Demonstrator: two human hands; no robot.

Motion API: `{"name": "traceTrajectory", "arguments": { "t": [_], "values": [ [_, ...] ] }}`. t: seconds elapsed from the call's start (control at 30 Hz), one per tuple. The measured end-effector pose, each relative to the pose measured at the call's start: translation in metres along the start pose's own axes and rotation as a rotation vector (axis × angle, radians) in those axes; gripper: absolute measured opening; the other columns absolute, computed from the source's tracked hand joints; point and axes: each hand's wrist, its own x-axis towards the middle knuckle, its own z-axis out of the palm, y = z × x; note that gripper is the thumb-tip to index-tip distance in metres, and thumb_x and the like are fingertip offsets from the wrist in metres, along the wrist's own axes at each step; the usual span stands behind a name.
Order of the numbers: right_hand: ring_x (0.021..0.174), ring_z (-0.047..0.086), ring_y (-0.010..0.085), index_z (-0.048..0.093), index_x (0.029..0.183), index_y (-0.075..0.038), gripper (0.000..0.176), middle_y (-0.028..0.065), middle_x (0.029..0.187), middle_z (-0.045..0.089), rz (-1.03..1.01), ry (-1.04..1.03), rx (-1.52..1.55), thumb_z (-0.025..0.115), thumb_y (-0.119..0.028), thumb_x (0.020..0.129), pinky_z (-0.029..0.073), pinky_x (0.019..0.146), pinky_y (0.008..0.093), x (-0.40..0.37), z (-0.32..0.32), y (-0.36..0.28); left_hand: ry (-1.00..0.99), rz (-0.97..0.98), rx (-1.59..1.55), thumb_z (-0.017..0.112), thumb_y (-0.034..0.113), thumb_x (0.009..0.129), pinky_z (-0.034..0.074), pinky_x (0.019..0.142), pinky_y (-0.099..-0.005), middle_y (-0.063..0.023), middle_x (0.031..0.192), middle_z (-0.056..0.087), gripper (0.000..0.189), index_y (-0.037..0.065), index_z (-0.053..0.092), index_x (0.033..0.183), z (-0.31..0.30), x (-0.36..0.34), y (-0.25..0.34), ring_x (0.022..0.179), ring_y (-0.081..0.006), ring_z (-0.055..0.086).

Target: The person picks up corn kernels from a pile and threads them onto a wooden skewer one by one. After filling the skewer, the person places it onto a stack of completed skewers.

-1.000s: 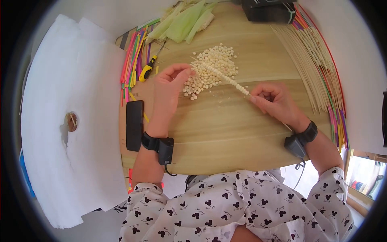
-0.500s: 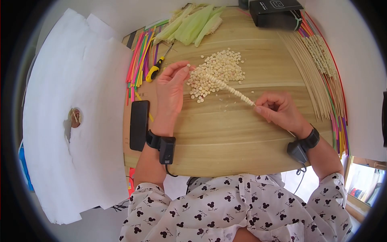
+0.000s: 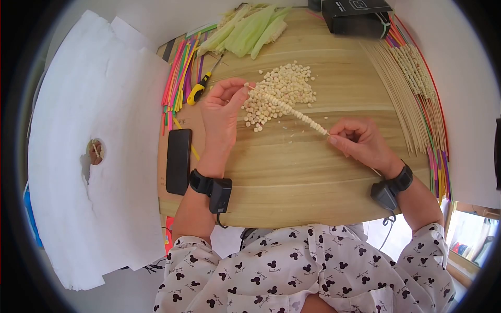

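A thin wooden stick threaded with pale corn kernels (image 3: pixel 295 112) slants across the middle of the head view. My right hand (image 3: pixel 362 143) is closed around its lower end, fingertips just below the last kernel, and the stick's tail shows past my palm. At the upper tip, thumb and fingers of my left hand (image 3: pixel 222 107) pinch a single corn kernel (image 3: pixel 247 85). The stick's bare pinkish tip comes right at these fingertips. Behind the stick lies a heap of loose kernels (image 3: pixel 292 78) on the wooden table (image 3: pixel 292 193).
Corn husks (image 3: pixel 250 34) and a black box (image 3: pixel 357 21) sit at the back. Left are coloured strips (image 3: pixel 180 73), a yellow-black screwdriver (image 3: pixel 199 89) and a phone (image 3: pixel 179 161). Bare sticks (image 3: pixel 399 99) and kernel-covered sticks (image 3: pixel 415 73) line the right edge. White foam (image 3: pixel 104 219) stands left.
My left hand has shifted slightly right, bringing the pinched kernel to the stick's tip. My right hand has stayed almost still on the stick.
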Motion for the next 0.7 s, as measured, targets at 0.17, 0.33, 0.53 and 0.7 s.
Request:
{"name": "traceTrajectory", "arguments": {
  "t": [0.17, 0.33, 0.53, 0.7],
  "values": [
    [0.056, 0.041, -0.0016, 0.061, 0.088, -0.003, 0.008, -0.0084, 0.063, 0.049, 0.012, 0.001, -0.007, 0.061, -0.01, 0.092, 0.031, 0.05, 0.0169, 0.0002, 0.0001, -0.0012, 0.008, 0.0, 0.013, 0.064, -0.001, 0.085, 0.045, 0.077, -0.0216, -0.0102, 0.095, 0.069, 0.015, 0.0, 0.063, 0.101, 0.0017, -0.0016, 0.0014, 0.082, -0.0092, 0.06],
    [0.057, 0.041, -0.0017, 0.061, 0.088, -0.003, 0.008, -0.0087, 0.063, 0.049, 0.008, 0.007, -0.019, 0.061, -0.01, 0.092, 0.031, 0.05, 0.0168, 0.0003, 0.0004, -0.0017, 0.017, 0.016, 0.055, 0.064, 0.0, 0.086, 0.048, 0.077, -0.0213, -0.009, 0.094, 0.069, 0.014, 0.0, 0.062, 0.1, 0.0017, -0.0018, 0.0014, 0.087, -0.0089, 0.062],
    [0.057, 0.04, -0.002, 0.06, 0.087, -0.003, 0.007, -0.0093, 0.064, 0.049, 0.004, 0.014, -0.016, 0.061, -0.009, 0.092, 0.031, 0.05, 0.0169, 0.0001, 0.0007, -0.0015, 0.04, 0.033, 0.059, 0.064, 0.0, 0.086, 0.048, 0.078, -0.0208, -0.0093, 0.096, 0.069, 0.014, 0.0, 0.062, 0.1, 0.0026, -0.0029, 0.0, 0.086, -0.0087, 0.062],
    [0.058, 0.04, -0.0021, 0.061, 0.088, -0.003, 0.007, -0.0093, 0.065, 0.049, -0.01, 0.01, -0.023, 0.062, -0.009, 0.091, 0.031, 0.051, 0.017, 0.0003, 0.0013, -0.0009, 0.055, 0.043, 0.037, 0.064, -0.001, 0.086, 0.047, 0.076, -0.0201, -0.0096, 0.096, 0.069, 0.015, 0.0, 0.061, 0.1, 0.0043, -0.0052, 0.0003, 0.086, -0.0085, 0.062]
  ]
}}
